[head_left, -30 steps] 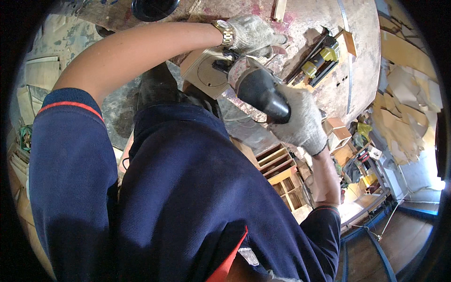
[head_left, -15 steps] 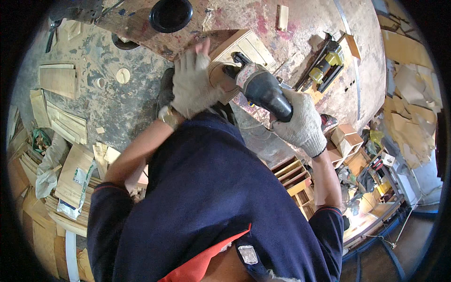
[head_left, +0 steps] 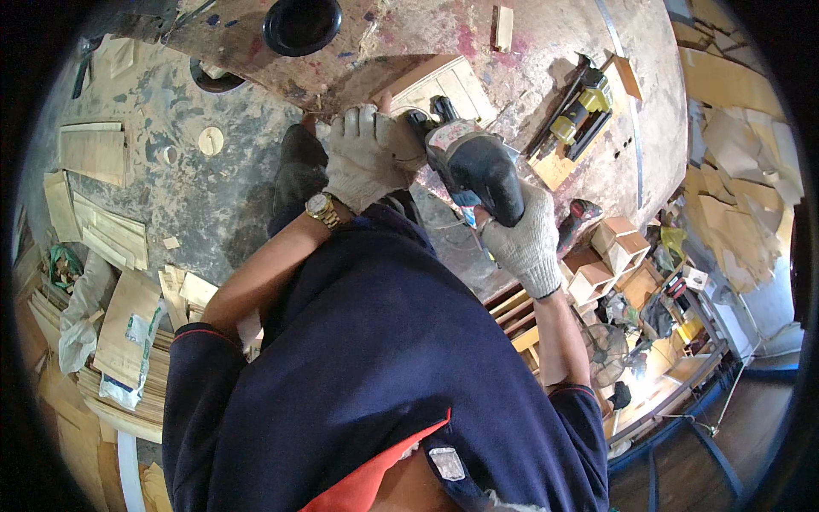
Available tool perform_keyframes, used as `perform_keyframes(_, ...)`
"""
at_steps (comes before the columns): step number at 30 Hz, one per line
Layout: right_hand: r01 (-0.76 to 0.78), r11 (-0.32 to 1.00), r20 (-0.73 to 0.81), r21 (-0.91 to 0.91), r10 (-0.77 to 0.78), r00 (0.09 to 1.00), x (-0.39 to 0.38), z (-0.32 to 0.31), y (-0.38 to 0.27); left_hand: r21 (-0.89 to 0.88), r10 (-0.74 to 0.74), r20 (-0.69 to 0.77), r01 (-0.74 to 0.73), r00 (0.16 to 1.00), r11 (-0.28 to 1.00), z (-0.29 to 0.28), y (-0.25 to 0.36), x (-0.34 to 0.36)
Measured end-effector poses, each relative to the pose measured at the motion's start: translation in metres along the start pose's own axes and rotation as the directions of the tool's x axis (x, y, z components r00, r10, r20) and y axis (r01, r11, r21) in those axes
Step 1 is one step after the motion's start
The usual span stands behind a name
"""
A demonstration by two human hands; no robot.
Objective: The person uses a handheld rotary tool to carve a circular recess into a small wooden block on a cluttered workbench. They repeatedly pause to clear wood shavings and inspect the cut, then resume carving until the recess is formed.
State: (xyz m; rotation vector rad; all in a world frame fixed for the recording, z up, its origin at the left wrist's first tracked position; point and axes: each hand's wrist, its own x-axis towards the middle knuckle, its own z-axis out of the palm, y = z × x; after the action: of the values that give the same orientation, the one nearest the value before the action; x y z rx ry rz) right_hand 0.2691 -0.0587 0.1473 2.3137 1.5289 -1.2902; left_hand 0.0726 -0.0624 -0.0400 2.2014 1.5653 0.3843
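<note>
My right hand point(head_left: 525, 243), in a pale knit glove, is closed round the handle of a black and grey power tool point(head_left: 482, 166). Its exact kind is unclear from above. The tool's head points up and left, beside a pale wooden box point(head_left: 456, 90) with a framed top. My left hand point(head_left: 367, 158), also gloved and with a gold watch at the wrist, has its fingers curled over the box's near left edge. One bare fingertip shows through the glove. The hand and tool hide the box's near end.
A yellow-green nailer point(head_left: 580, 115) lies on the bench to the right. A black round dish point(head_left: 301, 24) sits at the far left of the bench. Thin boards point(head_left: 94, 154) lie on the floor at left, and small wooden boxes point(head_left: 618, 243) stand at right.
My left hand, raised and blurred with fingers extended before, has come down and curled onto the box. The tool and my right hand have shifted slightly, and the tool is tilted more upright.
</note>
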Motion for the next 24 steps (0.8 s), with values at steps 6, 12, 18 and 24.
perform_keyframes(6,0.062,0.997,0.037,-0.037,-0.061,0.997,0.009,-0.004,0.001,-0.024,-0.005,0.070,0.007,0.998,1.000,-0.004,-0.004,0.003)
perform_keyframes(12,0.078,0.994,0.070,-0.075,-0.072,0.995,0.014,-0.011,0.000,-0.009,0.017,0.092,-0.017,0.996,1.000,-0.003,-0.007,0.002)
perform_keyframes(18,0.112,0.991,0.082,-0.074,-0.106,0.991,0.018,-0.013,-0.003,0.037,0.043,0.087,-0.046,0.995,0.998,-0.002,-0.008,0.000)
perform_keyframes(24,0.081,0.991,0.088,-0.107,-0.072,0.994,0.020,-0.016,-0.006,-0.007,0.031,0.138,-0.031,0.990,1.000,-0.007,-0.009,0.003)
